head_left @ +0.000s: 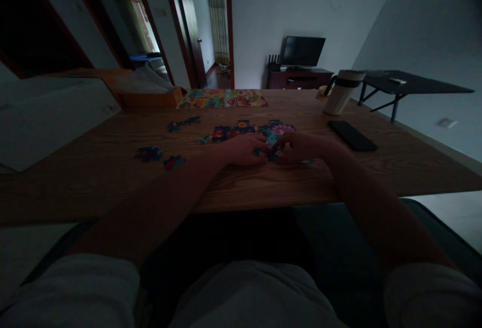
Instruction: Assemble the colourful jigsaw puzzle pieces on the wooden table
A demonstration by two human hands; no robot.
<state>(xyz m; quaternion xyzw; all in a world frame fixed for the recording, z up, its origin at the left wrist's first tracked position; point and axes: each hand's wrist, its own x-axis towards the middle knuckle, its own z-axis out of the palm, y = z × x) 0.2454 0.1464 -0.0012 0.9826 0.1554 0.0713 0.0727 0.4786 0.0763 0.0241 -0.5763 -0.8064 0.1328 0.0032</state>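
Observation:
In the middle of the wooden table lies a partly joined jigsaw puzzle with dark blue, red and pink areas. My left hand rests on its near left side, fingers stretched out over the pieces. From the right, my right hand meets it with bent fingers, the tips pinched down on a puzzle piece at the near edge; the piece is mostly hidden. Loose puzzle pieces lie to the left, with a red and blue piece nearer my left forearm and a joined strip of pieces farther back.
Colourful picture sheets lie at the table's far edge. A white box and an orange box stand at left. On the right are a black phone and a pale mug with a dark handle. The room is dim.

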